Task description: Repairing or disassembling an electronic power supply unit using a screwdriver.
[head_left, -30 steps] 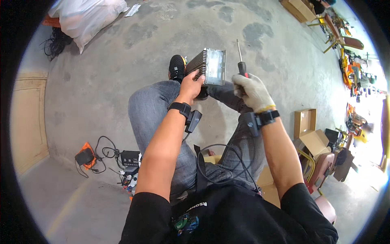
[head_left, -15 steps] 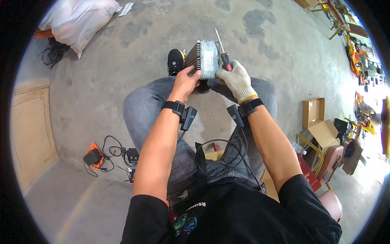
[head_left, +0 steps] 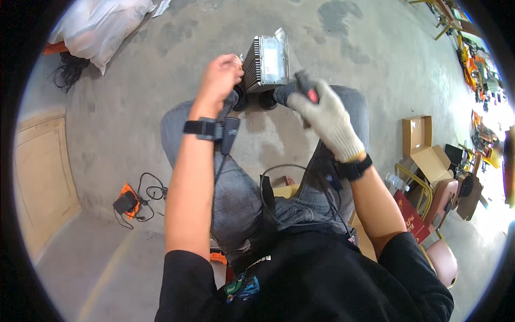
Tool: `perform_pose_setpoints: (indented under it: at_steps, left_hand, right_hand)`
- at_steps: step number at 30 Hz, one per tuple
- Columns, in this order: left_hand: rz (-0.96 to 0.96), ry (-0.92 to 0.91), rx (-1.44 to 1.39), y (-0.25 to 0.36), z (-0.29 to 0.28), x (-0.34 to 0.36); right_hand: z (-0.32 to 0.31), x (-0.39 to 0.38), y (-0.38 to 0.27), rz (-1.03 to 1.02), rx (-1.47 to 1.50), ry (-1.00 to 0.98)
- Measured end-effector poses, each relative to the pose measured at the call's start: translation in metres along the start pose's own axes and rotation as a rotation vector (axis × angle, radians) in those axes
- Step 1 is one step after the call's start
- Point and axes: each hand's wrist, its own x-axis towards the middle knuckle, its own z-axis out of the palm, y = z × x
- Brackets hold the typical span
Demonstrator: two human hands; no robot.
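Observation:
A finned metal box (head_left: 272,61), with dark cooling fins on its left side and a pale label on its upper face, stands beyond my knees near my shoes (head_left: 267,100). Just left of the fins is my bare left hand (head_left: 219,80). Its fingers are curled, and whatever they may hold is too small and blurred to make out. My right hand (head_left: 328,115), in a white knitted glove, is wrapped round a screwdriver (head_left: 306,85) with a black and red handle. Motion smears the tool, and its shaft cannot be made out. This hand is apart from the box, to its near right.
Cables and a black adapter (head_left: 126,202) lie on the floor at left. An open cardboard box (head_left: 429,155), a plastic bottle (head_left: 397,181) and chairs (head_left: 442,193) stand at right. At the far left is a white sack (head_left: 102,32). A cable loop (head_left: 263,188) hangs over my lap.
Both hands have let go of the finned box, which now stands farther away. My left hand has moved up and left; my right hand has drawn back rightward with the screwdriver.

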Motion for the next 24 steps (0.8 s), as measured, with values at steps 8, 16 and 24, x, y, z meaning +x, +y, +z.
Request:
perform_pose_setpoints:
  at_steps: [8, 16, 24]
  left_hand:
    - [-0.001, 0.115, -0.272, 0.013, -0.042, -0.023]
    - [0.105, 0.242, -0.528, 0.011, -0.059, -0.028]
    - [0.191, 0.111, -0.706, 0.023, -0.072, -0.032]
  right_hand:
    - [0.070, 0.029, 0.081, 0.359, -0.104, -0.383]
    - [0.162, 0.090, 0.137, 0.369, -0.274, -0.394]
    - [0.217, 0.133, 0.218, 0.272, -0.403, -0.312]
